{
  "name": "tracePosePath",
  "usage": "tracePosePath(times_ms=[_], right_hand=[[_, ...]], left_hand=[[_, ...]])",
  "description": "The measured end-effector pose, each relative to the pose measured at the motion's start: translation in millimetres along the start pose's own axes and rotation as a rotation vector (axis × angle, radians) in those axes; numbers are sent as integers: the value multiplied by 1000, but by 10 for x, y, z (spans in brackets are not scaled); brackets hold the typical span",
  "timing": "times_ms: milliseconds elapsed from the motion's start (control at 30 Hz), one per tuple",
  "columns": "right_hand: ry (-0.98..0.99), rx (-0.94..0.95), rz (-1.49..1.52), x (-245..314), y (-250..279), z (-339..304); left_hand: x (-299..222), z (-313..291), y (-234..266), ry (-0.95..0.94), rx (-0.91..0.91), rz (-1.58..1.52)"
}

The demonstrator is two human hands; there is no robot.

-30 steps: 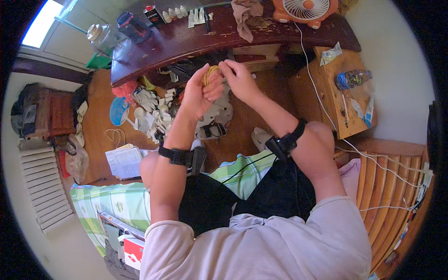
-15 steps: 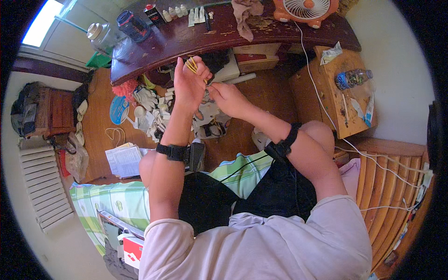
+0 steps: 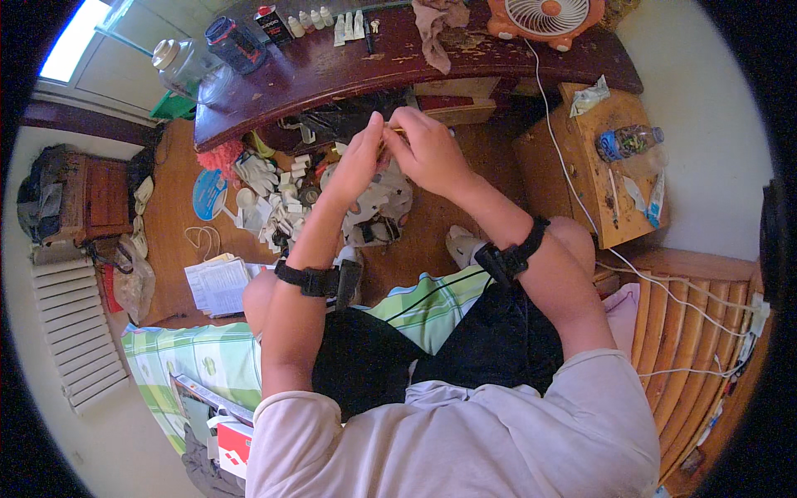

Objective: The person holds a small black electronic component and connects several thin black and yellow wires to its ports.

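At left, a blue flat oval panel (image 3: 207, 196) lies on the brown wooden floor (image 3: 168, 257). At upper centre, the bare left hand (image 3: 360, 163) is curled, its fingers mostly hidden; whether it grips anything cannot be told. Just beside it, a thin yellow strand (image 3: 398, 129) shows pinched by the bare right hand (image 3: 433, 153). An orange electric fan (image 3: 548, 31) stands at upper right.

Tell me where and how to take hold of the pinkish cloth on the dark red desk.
Pinch the pinkish cloth by its narrow tail, probably best from the near side: it lies bunched on the dark red desk, that tail pointing to the near edge, while the orange fan stands to its right.
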State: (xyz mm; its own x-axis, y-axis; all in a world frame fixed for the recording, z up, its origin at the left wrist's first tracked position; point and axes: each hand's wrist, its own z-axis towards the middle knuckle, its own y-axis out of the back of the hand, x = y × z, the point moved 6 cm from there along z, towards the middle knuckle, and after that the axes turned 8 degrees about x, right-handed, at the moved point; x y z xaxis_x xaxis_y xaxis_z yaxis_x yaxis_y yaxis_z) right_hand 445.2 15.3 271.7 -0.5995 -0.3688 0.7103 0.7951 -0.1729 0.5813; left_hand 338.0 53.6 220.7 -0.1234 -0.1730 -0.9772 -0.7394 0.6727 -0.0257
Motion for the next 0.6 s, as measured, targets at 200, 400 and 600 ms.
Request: tracePosePath(times_ms=[200, 400, 600], right_hand=[[-39, -12, 34, -106, 147, 88], [-234, 38, 140, -319, 26, 84], [-228, 117, 206, -489, -420, -133]], left_hand=[[-41, -26, -184, 117, 202, -252], [-162, -111, -253, 48, 316, -786], [-280, -18, -144, -196, 219, -949]])
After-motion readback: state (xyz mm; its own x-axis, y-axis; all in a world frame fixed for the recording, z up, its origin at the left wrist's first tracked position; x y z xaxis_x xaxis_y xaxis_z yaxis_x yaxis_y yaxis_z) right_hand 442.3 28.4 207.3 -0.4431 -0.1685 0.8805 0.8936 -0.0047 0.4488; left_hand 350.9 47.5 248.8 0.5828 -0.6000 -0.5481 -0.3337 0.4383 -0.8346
